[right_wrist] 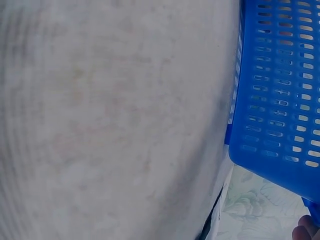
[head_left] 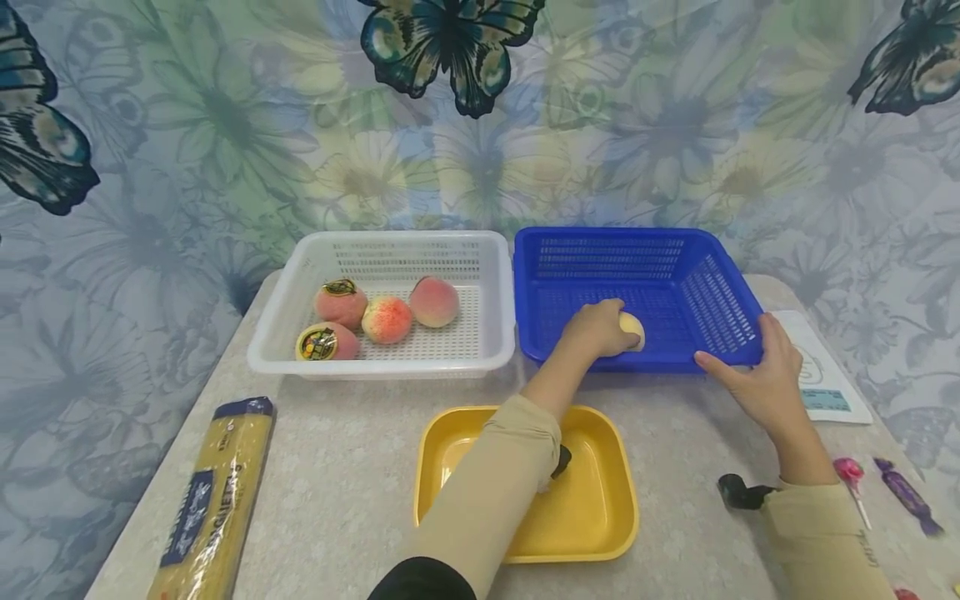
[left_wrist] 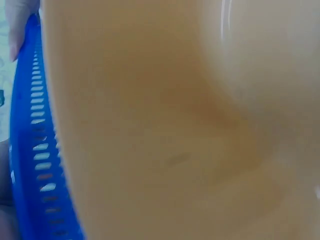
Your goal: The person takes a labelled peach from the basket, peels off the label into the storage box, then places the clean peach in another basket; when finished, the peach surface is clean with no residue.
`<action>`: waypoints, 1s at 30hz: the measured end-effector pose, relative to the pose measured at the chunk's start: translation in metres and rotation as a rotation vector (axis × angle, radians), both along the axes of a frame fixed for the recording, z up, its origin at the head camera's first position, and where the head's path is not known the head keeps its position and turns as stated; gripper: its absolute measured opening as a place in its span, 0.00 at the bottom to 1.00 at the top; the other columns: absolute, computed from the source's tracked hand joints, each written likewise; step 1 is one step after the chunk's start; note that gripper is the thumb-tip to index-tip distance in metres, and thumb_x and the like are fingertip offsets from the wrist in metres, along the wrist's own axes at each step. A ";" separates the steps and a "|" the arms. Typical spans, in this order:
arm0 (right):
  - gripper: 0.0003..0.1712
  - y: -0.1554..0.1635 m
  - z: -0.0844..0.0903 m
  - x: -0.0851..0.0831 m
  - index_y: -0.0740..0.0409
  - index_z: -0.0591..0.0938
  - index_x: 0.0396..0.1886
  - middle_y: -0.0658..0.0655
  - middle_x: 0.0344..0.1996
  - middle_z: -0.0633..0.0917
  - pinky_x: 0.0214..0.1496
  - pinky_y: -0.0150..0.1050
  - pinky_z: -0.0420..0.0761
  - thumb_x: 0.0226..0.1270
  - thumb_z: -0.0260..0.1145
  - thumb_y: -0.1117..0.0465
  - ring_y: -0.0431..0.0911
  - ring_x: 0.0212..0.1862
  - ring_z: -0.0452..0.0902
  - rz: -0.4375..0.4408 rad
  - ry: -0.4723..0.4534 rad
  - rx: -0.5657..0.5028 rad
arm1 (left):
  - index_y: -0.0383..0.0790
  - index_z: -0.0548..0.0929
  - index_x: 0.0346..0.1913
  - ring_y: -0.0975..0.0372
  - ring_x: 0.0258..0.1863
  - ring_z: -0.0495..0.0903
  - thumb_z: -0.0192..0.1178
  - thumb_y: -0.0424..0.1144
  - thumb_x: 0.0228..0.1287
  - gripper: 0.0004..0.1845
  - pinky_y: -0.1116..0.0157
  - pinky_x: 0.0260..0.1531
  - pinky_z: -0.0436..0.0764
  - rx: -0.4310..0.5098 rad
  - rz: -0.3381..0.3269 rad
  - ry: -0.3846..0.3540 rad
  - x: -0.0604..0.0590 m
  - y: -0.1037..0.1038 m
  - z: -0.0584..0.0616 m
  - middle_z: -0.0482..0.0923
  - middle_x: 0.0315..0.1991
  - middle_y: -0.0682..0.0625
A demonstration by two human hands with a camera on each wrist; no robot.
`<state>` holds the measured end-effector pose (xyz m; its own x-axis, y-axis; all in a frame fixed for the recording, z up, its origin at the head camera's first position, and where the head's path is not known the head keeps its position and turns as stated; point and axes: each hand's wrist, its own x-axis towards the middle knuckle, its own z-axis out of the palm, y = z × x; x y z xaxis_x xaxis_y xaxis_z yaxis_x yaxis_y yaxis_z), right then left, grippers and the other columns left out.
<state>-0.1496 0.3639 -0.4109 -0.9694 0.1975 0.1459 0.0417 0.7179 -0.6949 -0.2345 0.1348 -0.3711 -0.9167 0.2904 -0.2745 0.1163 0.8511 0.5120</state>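
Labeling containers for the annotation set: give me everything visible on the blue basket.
The blue basket is a rectangular tray of what looks like moulded plastic, with slotted walls, a perforated floor and a rolled rim. It stands upright on the table, right of the white basket, their rims close or touching. The left hand reaches inside, holding a pale peach-like fruit near the floor. The right hand grips the near right corner, its fingers along the front wall.

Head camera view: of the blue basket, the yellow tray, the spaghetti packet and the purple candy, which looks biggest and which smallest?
1. Blue basket
2. Yellow tray, though it lies nearer the camera, so the gap between these two is unsure
3. Spaghetti packet, long but narrow, also near the camera
4. Purple candy, plainly the smallest
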 end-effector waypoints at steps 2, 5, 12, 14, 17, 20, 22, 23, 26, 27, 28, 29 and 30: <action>0.63 0.000 0.001 0.000 0.65 0.43 0.79 0.72 0.78 0.43 0.72 0.73 0.39 0.60 0.72 0.45 0.70 0.77 0.32 -0.004 0.003 0.013 | 0.60 0.65 0.74 0.59 0.70 0.69 0.62 0.56 0.66 0.34 0.58 0.67 0.72 -0.008 -0.008 0.001 0.001 -0.004 0.005 0.73 0.69 0.58; 0.64 -0.001 0.003 0.000 0.64 0.42 0.80 0.73 0.78 0.45 0.71 0.74 0.40 0.60 0.72 0.44 0.70 0.76 0.32 -0.004 -0.005 0.033 | 0.60 0.64 0.74 0.59 0.73 0.65 0.61 0.56 0.67 0.34 0.57 0.70 0.70 -0.006 -0.026 0.018 0.004 -0.011 0.015 0.71 0.70 0.60; 0.63 -0.007 0.011 0.001 0.62 0.45 0.80 0.72 0.77 0.48 0.71 0.73 0.37 0.59 0.73 0.44 0.69 0.76 0.33 0.011 0.042 0.106 | 0.61 0.61 0.75 0.63 0.71 0.68 0.59 0.58 0.69 0.35 0.57 0.69 0.72 0.076 -0.103 0.103 0.024 -0.035 0.060 0.71 0.69 0.63; 0.60 -0.011 0.015 0.001 0.62 0.48 0.79 0.71 0.77 0.48 0.71 0.73 0.36 0.59 0.73 0.45 0.68 0.76 0.34 0.021 0.079 0.113 | 0.61 0.61 0.76 0.64 0.73 0.65 0.59 0.58 0.68 0.35 0.58 0.69 0.71 0.097 -0.134 0.145 0.034 -0.046 0.078 0.65 0.73 0.63; 0.57 -0.020 0.021 0.001 0.60 0.51 0.79 0.69 0.78 0.49 0.71 0.73 0.37 0.60 0.72 0.47 0.66 0.76 0.34 0.046 0.123 0.090 | 0.60 0.59 0.76 0.64 0.74 0.62 0.58 0.58 0.69 0.36 0.60 0.71 0.68 0.117 -0.183 0.192 0.050 -0.068 0.102 0.62 0.75 0.62; 0.54 -0.032 0.032 0.000 0.55 0.53 0.80 0.65 0.78 0.49 0.71 0.74 0.38 0.61 0.72 0.48 0.62 0.77 0.33 0.083 0.146 0.056 | 0.58 0.58 0.77 0.65 0.76 0.59 0.58 0.58 0.69 0.37 0.61 0.74 0.64 0.133 -0.209 0.227 0.064 -0.094 0.119 0.60 0.76 0.62; 0.53 -0.042 0.039 -0.001 0.52 0.54 0.79 0.63 0.79 0.50 0.71 0.75 0.39 0.61 0.73 0.49 0.60 0.78 0.34 0.115 0.161 0.036 | 0.57 0.58 0.77 0.65 0.76 0.58 0.58 0.57 0.69 0.37 0.61 0.75 0.62 0.142 -0.207 0.251 0.071 -0.110 0.126 0.59 0.76 0.61; 0.52 -0.047 0.043 -0.002 0.51 0.55 0.79 0.62 0.79 0.51 0.71 0.75 0.39 0.61 0.73 0.50 0.60 0.78 0.34 0.139 0.174 0.029 | 0.57 0.58 0.77 0.64 0.77 0.58 0.58 0.57 0.69 0.37 0.61 0.75 0.61 0.146 -0.200 0.264 0.073 -0.117 0.128 0.59 0.76 0.60; 0.50 -0.066 0.053 -0.003 0.50 0.58 0.78 0.61 0.78 0.53 0.71 0.76 0.39 0.60 0.73 0.52 0.60 0.78 0.37 0.211 0.198 0.010 | 0.57 0.58 0.77 0.62 0.77 0.57 0.58 0.57 0.69 0.37 0.58 0.76 0.60 0.159 -0.162 0.285 0.077 -0.140 0.127 0.58 0.77 0.59; 0.50 -0.074 0.055 -0.004 0.50 0.59 0.78 0.61 0.77 0.54 0.71 0.75 0.39 0.60 0.74 0.53 0.61 0.78 0.38 0.236 0.205 0.003 | 0.57 0.58 0.77 0.61 0.77 0.56 0.59 0.57 0.69 0.38 0.56 0.76 0.60 0.167 -0.139 0.278 0.078 -0.148 0.125 0.58 0.77 0.58; 0.49 -0.082 0.059 -0.005 0.50 0.60 0.77 0.61 0.77 0.55 0.71 0.75 0.40 0.60 0.74 0.53 0.61 0.78 0.39 0.261 0.207 -0.002 | 0.57 0.58 0.77 0.61 0.78 0.56 0.59 0.57 0.68 0.38 0.55 0.76 0.60 0.177 -0.118 0.274 0.079 -0.157 0.122 0.58 0.77 0.58; 0.49 -0.090 0.062 -0.006 0.49 0.61 0.77 0.61 0.77 0.55 0.71 0.75 0.42 0.59 0.75 0.54 0.61 0.78 0.41 0.286 0.209 -0.006 | 0.57 0.58 0.77 0.60 0.78 0.56 0.60 0.57 0.68 0.39 0.55 0.76 0.60 0.186 -0.096 0.273 0.080 -0.166 0.119 0.58 0.77 0.57; 0.48 -0.099 0.066 -0.007 0.49 0.61 0.77 0.61 0.77 0.56 0.72 0.75 0.43 0.59 0.75 0.54 0.61 0.77 0.42 0.311 0.205 -0.011 | 0.57 0.57 0.78 0.60 0.78 0.56 0.61 0.57 0.67 0.40 0.54 0.76 0.60 0.199 -0.072 0.269 0.082 -0.176 0.116 0.58 0.77 0.57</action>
<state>-0.1566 0.2650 -0.3454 -0.9343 -0.0988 0.3426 -0.3177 0.6668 -0.6741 -0.1530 -0.0414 -0.2555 -0.9239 0.3802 0.0430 0.3257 0.7224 0.6099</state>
